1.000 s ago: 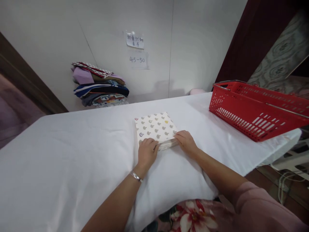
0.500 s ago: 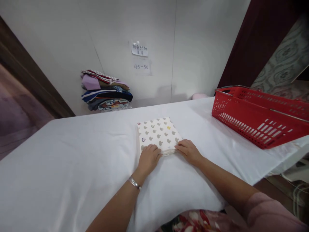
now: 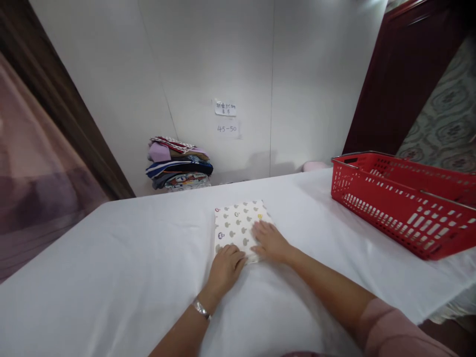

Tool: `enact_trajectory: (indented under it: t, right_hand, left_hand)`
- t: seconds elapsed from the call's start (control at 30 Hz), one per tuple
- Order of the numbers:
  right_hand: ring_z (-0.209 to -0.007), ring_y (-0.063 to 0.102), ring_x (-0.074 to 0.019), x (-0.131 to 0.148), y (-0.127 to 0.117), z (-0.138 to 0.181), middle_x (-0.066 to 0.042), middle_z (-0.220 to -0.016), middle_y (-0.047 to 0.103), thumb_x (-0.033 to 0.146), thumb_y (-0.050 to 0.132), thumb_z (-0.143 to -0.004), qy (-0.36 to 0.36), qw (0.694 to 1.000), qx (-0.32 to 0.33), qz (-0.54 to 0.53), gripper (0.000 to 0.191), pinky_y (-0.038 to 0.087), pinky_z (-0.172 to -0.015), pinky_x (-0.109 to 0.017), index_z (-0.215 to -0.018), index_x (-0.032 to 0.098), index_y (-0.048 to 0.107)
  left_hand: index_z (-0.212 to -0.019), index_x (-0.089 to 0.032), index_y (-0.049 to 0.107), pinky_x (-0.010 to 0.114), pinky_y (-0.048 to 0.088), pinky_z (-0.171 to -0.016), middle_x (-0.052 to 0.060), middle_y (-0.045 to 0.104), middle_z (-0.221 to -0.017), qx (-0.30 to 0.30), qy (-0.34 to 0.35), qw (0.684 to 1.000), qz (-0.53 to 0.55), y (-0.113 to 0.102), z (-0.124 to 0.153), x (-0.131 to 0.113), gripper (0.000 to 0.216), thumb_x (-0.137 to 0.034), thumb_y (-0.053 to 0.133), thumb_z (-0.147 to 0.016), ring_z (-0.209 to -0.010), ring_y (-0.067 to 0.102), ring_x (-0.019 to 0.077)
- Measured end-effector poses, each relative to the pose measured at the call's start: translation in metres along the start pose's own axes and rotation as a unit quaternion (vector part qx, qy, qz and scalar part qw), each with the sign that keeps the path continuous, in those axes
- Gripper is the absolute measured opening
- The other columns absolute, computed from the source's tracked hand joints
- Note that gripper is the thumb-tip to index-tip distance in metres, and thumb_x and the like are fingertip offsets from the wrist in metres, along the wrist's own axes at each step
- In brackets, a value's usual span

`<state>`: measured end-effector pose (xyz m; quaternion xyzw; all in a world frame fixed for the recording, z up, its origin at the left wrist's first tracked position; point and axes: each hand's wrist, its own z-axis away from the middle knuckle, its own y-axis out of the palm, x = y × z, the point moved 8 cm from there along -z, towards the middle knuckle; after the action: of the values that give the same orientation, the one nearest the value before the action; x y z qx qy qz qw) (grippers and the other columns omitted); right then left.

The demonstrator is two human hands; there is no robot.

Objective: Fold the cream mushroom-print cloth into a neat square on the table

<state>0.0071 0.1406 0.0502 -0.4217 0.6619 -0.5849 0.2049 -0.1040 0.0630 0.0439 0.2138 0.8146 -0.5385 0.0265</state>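
A folded white cloth (image 3: pixel 233 224) printed with grey mushroom-like shapes and a few coloured ones lies in a neat rectangle on the white-covered table (image 3: pixel 141 258). My left hand (image 3: pixel 225 267), with a silver bracelet at the wrist, grips the cloth's near left edge, fingers on top and close together. My right hand (image 3: pixel 270 242) lies flat on the right side of the cloth, its fingers stretched out and slightly blurred. It covers part of the pattern and the near right corner.
A red plastic basket (image 3: pixel 383 191) with metal handles stands on the right of the table. Beyond the far edge, folded fabrics (image 3: pixel 180 166) are piled against the wall. Paper signs (image 3: pixel 226 119) hang there. A pink curtain (image 3: pixel 48 163) borders the left side.
My right hand has moved from pinching the near right corner to lying flat on top of the cloth. My left hand stays at the near left edge. The camera view has tilted up.
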Motion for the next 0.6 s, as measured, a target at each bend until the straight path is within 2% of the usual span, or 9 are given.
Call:
enact_trajectory:
  t: [0.1, 0.2, 0.27, 0.33, 0.4, 0.5, 0.6]
  right_hand:
    - [-0.139, 0.014, -0.0287, -0.011, 0.030, 0.000, -0.014, -0.150, 0.022, 0.053, 0.030, -0.091, 0.035, 0.996, 0.082, -0.015, 0.063, 0.010, -0.110, -0.047, -0.141, 0.014, 0.034]
    - [-0.138, 0.016, -0.0286, -0.016, 0.034, -0.006, -0.012, -0.150, 0.025, 0.055, 0.032, -0.090, 0.036, 0.993, 0.103, -0.050, 0.062, 0.013, -0.110, -0.046, -0.138, 0.017, 0.039]
    - [-0.137, 0.021, -0.0279, -0.024, 0.026, -0.020, -0.011, -0.147, 0.031, 0.054, 0.034, -0.090, 0.046, 0.992, 0.093, -0.071, 0.057, 0.017, -0.108, -0.045, -0.135, 0.020, 0.043]
    - [-0.137, 0.021, -0.0269, -0.042, 0.014, -0.040, -0.010, -0.147, 0.031, 0.051, 0.034, -0.090, 0.084, 0.992, 0.051, -0.077, 0.055, 0.019, -0.108, -0.044, -0.136, 0.021, 0.041]
    - [-0.137, 0.020, -0.0272, -0.067, 0.008, -0.057, -0.013, -0.148, 0.027, 0.046, 0.036, -0.090, 0.154, 0.985, 0.009, -0.072, 0.057, 0.020, -0.107, -0.043, -0.139, 0.017, 0.035]
    - [-0.132, 0.031, -0.0283, -0.099, 0.023, -0.070, -0.017, -0.147, 0.027, 0.040, 0.040, -0.088, 0.238, 0.968, 0.001, -0.074, 0.059, 0.028, -0.102, -0.041, -0.140, 0.015, 0.032]
    - [-0.123, 0.043, -0.0287, -0.111, 0.040, -0.076, -0.017, -0.145, 0.031, 0.039, 0.042, -0.087, 0.238, 0.968, -0.011, -0.082, 0.055, 0.035, -0.096, -0.040, -0.138, 0.017, 0.035]
  left_hand:
    - [-0.074, -0.020, 0.062, 0.031, 0.040, -0.072, 0.002, 0.057, -0.074, 0.009, -0.072, 0.997, 0.027, -0.002, 0.000, 0.009, 0.033, -0.032, 0.038, -0.092, -0.075, 0.052, 0.0157]
    - [-0.064, -0.019, 0.058, 0.028, 0.041, -0.065, 0.001, 0.056, -0.067, 0.016, -0.156, 0.987, 0.033, -0.008, -0.009, 0.024, 0.038, -0.036, 0.039, -0.091, -0.067, 0.053, 0.0146]
    - [-0.072, -0.020, 0.062, 0.029, 0.044, -0.070, 0.002, 0.061, -0.076, -0.010, -0.166, 0.986, 0.023, -0.016, -0.025, 0.032, 0.031, -0.035, 0.041, -0.090, -0.075, 0.056, 0.0160]
    - [-0.091, -0.019, 0.064, 0.034, 0.044, -0.084, 0.006, 0.064, -0.098, -0.048, -0.168, 0.985, -0.011, -0.024, -0.041, 0.042, 0.025, -0.033, 0.043, -0.088, -0.096, 0.057, 0.0204]
    - [-0.108, -0.016, 0.060, 0.040, 0.041, -0.093, 0.013, 0.057, -0.121, -0.053, -0.220, 0.972, -0.064, -0.021, -0.050, 0.062, 0.032, -0.034, 0.045, -0.087, -0.114, 0.049, 0.0263]
    - [-0.121, -0.014, 0.052, 0.043, 0.039, -0.096, 0.017, 0.045, -0.136, -0.016, -0.291, 0.951, -0.099, -0.003, -0.049, 0.087, 0.039, -0.032, 0.043, -0.088, -0.122, 0.044, 0.0286]
    - [-0.127, -0.014, 0.047, 0.042, 0.041, -0.095, 0.017, 0.037, -0.142, -0.003, -0.304, 0.949, -0.082, 0.011, -0.042, 0.095, 0.042, -0.031, 0.034, -0.091, -0.122, 0.046, 0.0275]
